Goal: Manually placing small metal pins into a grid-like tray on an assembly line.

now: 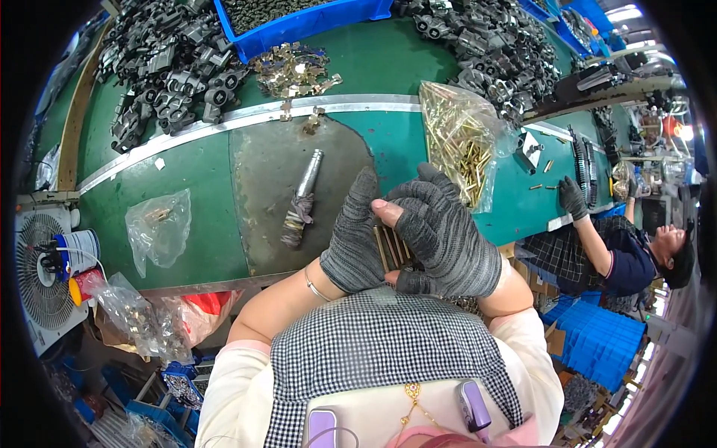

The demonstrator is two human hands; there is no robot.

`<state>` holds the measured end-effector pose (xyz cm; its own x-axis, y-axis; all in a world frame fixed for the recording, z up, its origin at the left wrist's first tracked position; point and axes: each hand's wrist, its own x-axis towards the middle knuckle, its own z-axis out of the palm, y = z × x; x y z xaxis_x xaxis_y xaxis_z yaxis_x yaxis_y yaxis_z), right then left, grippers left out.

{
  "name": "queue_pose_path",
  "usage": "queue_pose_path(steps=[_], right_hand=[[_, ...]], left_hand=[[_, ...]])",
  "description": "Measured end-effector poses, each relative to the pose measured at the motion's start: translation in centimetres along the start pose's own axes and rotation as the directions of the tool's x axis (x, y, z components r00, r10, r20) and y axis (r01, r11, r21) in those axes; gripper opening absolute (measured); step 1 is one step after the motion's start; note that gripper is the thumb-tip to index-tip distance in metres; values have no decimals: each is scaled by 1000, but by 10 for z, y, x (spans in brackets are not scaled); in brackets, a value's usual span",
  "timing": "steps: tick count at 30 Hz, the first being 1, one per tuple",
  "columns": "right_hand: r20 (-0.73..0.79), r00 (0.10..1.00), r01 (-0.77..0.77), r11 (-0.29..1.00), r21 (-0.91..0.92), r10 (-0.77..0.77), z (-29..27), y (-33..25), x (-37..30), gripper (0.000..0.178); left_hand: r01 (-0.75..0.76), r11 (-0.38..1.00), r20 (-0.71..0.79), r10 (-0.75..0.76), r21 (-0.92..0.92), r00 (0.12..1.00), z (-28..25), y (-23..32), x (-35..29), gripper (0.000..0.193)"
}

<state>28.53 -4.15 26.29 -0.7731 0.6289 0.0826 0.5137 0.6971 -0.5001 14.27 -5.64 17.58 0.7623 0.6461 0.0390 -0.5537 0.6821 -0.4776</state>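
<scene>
Both hands wear grey knit gloves and meet close to my chest, at the front edge of the workbench. Between them lie several thin brass-coloured pins point(392, 248), side by side. My left hand point(349, 243) cups the pins from the left, its fingers together and pointing up. From the right, my right hand point(448, 239) curls over them, with a bare fingertip showing at the glove's cut end. The palms hide part of the pins. Just beyond the right hand sits a clear plastic bag point(459, 134) filled with similar brass pins.
A metal rod with a cloth-wrapped handle point(302, 201) lies on a dark mat point(258, 149). Small metal clips point(295, 71), black metal parts point(175, 67) and a blue bin point(287, 28) stand farther back. A clear bag point(159, 228) rests left. Another person point(620, 250) works at right.
</scene>
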Motion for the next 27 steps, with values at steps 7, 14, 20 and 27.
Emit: queue_pose_path(steps=[7,14,20,27], right_hand=[[-65,998,23,999,24,-21,-11,2,-5,86],[-34,999,19,999,-49,-21,-13,4,-5,86],[-17,999,32,999,-27,-32,-11,6,-4,85],[-92,994,60,998,34,-56,-14,0,-1,85]], left_hand=[[-29,999,57,29,12,998,4,-5,-2,70],[31,970,228,26,-243,973,9,-9,-1,73],[16,997,240,3,-78,971,8,-7,-1,75],[1,1000,208,4,-22,978,2,-3,-1,74]])
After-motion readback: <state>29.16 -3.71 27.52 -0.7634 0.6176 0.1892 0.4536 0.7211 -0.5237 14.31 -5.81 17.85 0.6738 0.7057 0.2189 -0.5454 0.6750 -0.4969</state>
